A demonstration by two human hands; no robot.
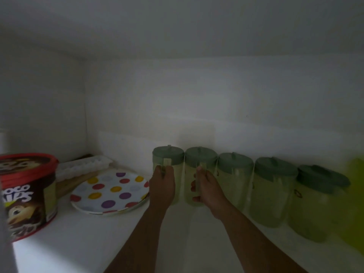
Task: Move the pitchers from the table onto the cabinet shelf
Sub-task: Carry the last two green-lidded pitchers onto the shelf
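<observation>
A: Pitchers?
B: Five pale-green translucent plastic pitchers with darker green lids, in a row on the white cabinet shelf (82, 243). Left hand (162, 187) grips the handle of the leftmost pitcher (168, 160); right hand (207, 189) wraps the second pitcher (200, 160).
A: Beside the fingers?
B: Polka-dot round plate (110, 193) left of the left fingers; third pitcher (234, 174) just right of the right ones.
</observation>
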